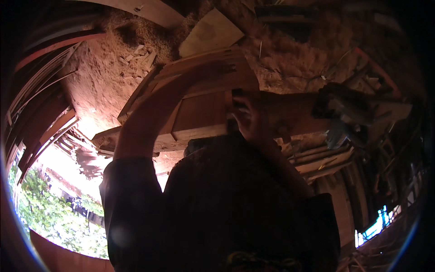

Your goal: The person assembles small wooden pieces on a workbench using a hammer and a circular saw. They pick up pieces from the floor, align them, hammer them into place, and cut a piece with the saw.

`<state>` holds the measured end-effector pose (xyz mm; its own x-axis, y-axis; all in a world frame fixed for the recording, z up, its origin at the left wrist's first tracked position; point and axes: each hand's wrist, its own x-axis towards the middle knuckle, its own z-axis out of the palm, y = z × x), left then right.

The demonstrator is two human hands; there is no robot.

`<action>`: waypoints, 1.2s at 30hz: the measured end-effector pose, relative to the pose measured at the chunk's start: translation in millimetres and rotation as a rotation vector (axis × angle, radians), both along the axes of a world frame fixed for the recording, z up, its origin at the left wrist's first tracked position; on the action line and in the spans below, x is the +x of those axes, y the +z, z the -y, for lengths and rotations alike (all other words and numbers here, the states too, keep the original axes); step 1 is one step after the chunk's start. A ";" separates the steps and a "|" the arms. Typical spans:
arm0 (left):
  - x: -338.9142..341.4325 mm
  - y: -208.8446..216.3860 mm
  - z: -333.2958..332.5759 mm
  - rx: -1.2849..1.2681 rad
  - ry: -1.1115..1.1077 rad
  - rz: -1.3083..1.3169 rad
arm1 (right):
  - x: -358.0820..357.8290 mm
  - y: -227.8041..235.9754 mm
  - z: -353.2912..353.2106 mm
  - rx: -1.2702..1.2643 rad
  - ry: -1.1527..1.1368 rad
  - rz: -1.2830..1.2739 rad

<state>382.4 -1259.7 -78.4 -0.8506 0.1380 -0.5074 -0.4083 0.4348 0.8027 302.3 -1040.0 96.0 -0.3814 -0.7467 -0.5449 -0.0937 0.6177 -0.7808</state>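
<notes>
A wooden panel assembly (201, 113) with framed, recessed boards lies across the middle in front of me. My left hand (223, 68) reaches over it to its far right part and rests on the wood; its fingers are too dim to make out. Nearer to me, at the panel's right end, is my right hand (248, 119), its bent fingers closed around the wooden edge by a dark gap. Shadow hides the fingertips. A thick wooden board (292, 113) runs to the right just beyond that hand.
A pale board offcut (211, 34) lies on the reddish dirt floor (290, 68) beyond the panel. Small wood scraps (139, 55) are scattered at the far left. Dark tools or machine parts (344, 109) sit on the right board. Stacked planks (43, 86) line the left side.
</notes>
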 end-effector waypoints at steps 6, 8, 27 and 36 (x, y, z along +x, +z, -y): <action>-5.9 -64.8 -28.7 0.003 -0.095 0.153 | 6.0 -11.1 7.9 -0.084 -0.021 -0.256; -23.7 -86.3 -31.3 -0.014 -0.271 0.293 | 4.9 -13.3 10.8 -0.119 -0.003 -0.384; 16.5 -99.3 -17.6 0.017 -0.159 -0.030 | -61.4 52.5 -95.7 0.155 -0.136 -0.589; -7.5 -64.8 -23.0 0.014 -0.209 0.088 | -31.9 32.6 -145.5 0.313 -0.061 -0.543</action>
<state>374.9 -1236.7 -143.2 -0.7551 0.3143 -0.5754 -0.3793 0.5064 0.7744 270.4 -894.5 128.6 -0.7022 -0.5513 -0.4506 -0.3835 0.8260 -0.4130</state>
